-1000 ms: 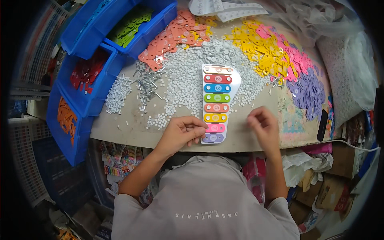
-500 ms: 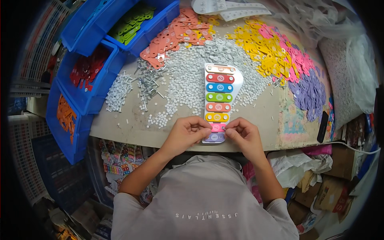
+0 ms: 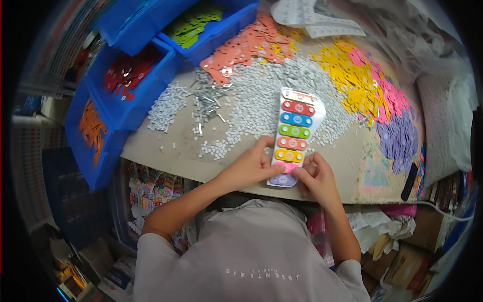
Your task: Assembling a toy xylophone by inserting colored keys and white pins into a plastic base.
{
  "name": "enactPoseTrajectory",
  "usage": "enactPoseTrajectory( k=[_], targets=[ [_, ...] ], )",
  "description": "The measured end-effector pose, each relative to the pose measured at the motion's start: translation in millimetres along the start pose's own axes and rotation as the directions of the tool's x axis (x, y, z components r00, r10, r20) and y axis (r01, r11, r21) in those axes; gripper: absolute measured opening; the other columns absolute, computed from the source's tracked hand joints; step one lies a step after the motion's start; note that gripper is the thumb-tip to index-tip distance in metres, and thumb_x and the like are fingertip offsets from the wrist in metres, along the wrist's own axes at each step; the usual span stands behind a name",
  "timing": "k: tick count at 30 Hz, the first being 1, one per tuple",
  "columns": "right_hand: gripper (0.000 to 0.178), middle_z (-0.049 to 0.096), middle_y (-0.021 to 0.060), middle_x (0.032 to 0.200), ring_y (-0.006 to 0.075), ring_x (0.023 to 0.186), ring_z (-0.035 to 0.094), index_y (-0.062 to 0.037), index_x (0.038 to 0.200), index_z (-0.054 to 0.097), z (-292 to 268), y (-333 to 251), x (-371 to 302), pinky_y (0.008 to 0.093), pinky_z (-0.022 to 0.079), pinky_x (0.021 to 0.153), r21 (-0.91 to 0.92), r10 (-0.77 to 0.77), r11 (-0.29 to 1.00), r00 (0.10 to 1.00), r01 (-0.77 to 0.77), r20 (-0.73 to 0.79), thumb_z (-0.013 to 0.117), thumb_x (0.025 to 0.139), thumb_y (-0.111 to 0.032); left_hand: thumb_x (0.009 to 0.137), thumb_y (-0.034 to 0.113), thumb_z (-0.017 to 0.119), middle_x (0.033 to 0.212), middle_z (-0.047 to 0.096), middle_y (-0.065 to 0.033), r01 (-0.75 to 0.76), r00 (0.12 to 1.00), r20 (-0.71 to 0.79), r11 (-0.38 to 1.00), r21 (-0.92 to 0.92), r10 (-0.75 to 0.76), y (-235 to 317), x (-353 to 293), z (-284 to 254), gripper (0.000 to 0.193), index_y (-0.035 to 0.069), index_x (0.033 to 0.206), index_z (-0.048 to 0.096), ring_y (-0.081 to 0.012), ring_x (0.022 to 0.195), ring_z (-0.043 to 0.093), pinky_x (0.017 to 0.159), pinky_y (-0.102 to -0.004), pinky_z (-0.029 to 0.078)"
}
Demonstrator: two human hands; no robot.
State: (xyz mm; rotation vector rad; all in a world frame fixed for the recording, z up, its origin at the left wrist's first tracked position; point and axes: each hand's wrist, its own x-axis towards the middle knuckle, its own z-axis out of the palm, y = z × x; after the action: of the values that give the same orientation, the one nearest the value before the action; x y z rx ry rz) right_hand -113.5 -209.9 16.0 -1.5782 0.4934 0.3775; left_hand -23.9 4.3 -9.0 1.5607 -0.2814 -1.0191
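A toy xylophone (image 3: 293,131) with a white, tapered backing lies near the table's front edge, slightly tilted. Its coloured bars run from beige at the far end through red, blue, green, coral and yellow to pink and purple, with white round caps at their ends. My left hand (image 3: 255,163) grips the left side of it, thumb on the left end of the pink bar (image 3: 288,168) and fingers along the edge. From the other side my right hand (image 3: 318,179) closes on it, thumb at the pink bar's right end. The purple bar (image 3: 283,180) shows below my thumbs.
White caps (image 3: 251,103) spread behind the xylophone, with metal pins (image 3: 209,103) and white pins (image 3: 166,107) to the left. Coral (image 3: 246,43), yellow (image 3: 352,75), pink (image 3: 395,100) and purple bars (image 3: 398,141) lie in heaps. Blue bins (image 3: 146,103) hold more bars. A black strip (image 3: 409,181) lies right.
My fingertips were pinching at both ends of the pink bar; now my thumbs lie on it and my fingers go round the xylophone's sides. The whole view has shifted and turned slightly.
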Motion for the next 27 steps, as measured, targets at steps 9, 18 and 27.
enactPoseTrajectory(
  k=[9,18,27],
  targets=[
    [0.022,0.054,-0.0016,0.063,0.0058,0.048,0.049,-0.0001,0.103,0.063,3.7,-5.2,1.8,0.0228,0.041,0.043,-0.029,0.156,0.988,0.976,-0.153,0.155,0.059,0.104,-0.022,0.095,0.016,0.072,0.097,0.069,-0.0029,-0.135,0.978,0.13,0.971,-0.195,0.162,1.6,12.8,-3.1,0.058,0.0,0.143,0.042,-0.0016,0.071,0.061,0.059,-0.0191,0.046],
    [0.025,0.054,-0.0014,0.061,0.0068,0.047,0.052,0.0011,0.1,0.063,3.6,2.2,5.5,0.023,0.041,0.044,0.012,0.117,0.993,0.983,-0.12,0.141,0.059,0.105,-0.023,0.093,0.015,0.073,0.069,0.057,0.0024,-0.167,0.983,0.068,0.985,-0.035,0.169,2.7,6.2,-5.7,0.053,0.0,0.137,0.048,-0.0022,0.062,0.054,0.055,-0.0231,0.04],
    [0.016,0.049,0.0003,0.061,0.0111,0.048,0.053,-0.0084,0.104,0.05,-1.2,25.4,-7.8,0.0234,0.039,0.042,0.234,-0.048,0.969,0.99,0.078,-0.131,0.051,0.108,-0.024,0.091,0.013,0.067,0.091,0.07,-0.0116,0.199,0.444,-0.539,0.507,0.838,0.716,3.5,-37.6,-125.2,0.01,0.003,0.093,0.071,-0.0304,0.084,0.066,0.074,-0.0401,0.051]
  ],
)
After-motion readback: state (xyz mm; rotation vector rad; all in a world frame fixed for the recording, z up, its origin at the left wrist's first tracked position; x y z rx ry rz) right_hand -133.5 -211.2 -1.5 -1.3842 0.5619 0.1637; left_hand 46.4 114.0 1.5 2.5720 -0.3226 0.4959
